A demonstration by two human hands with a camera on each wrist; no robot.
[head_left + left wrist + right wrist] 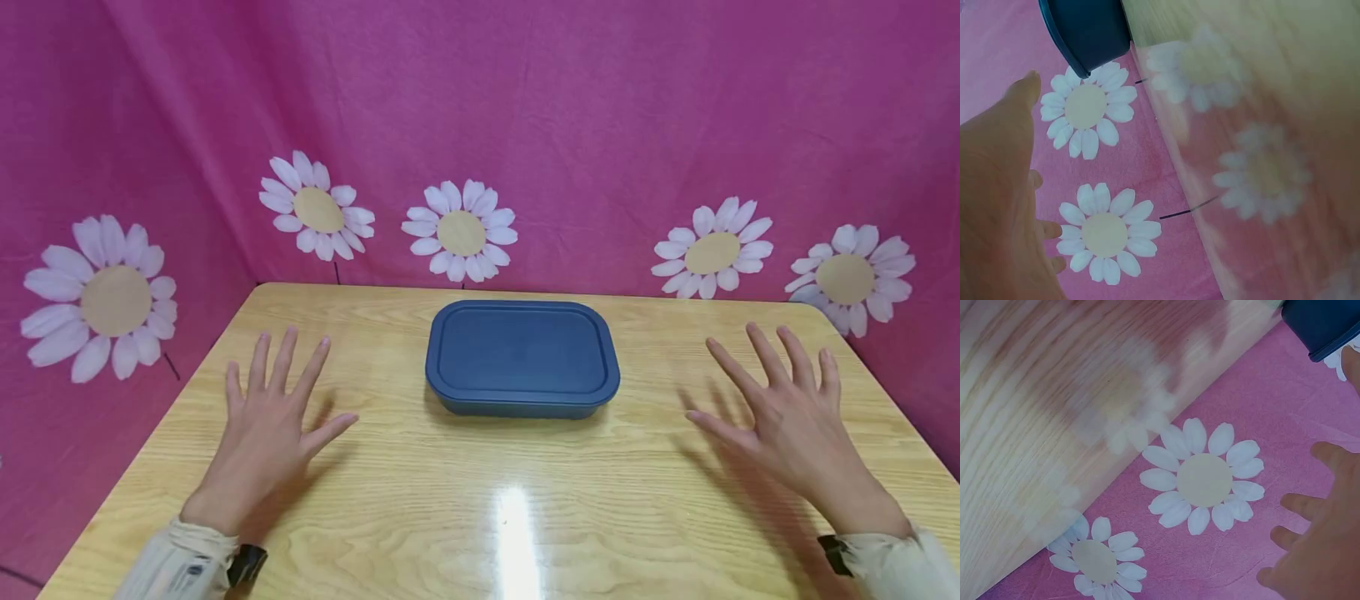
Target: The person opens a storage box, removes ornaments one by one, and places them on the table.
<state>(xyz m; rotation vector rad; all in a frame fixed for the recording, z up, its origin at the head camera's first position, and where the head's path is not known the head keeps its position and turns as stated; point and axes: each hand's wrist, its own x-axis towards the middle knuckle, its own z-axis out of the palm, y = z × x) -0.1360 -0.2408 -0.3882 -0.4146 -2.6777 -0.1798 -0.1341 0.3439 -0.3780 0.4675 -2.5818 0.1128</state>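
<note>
we see a blue lidded box (522, 354) on the desk (405, 492), between the left hand (264, 429) and right hand (797, 429), fingers (311, 371) spread wide (neither holds anything).

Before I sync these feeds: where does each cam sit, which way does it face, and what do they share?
Head: on the person's head, facing forward and down at the blue lidded container on the wooden table; left hand, right hand and sleeves show.
Left wrist: on the left wrist, looking past the left hand to the flowered cloth; image turned, container cropped at top.
Right wrist: on the right wrist, looking past the right hand to the cloth; container cropped at upper right.
Shared by both wrist views: container, table, cloth.
</note>
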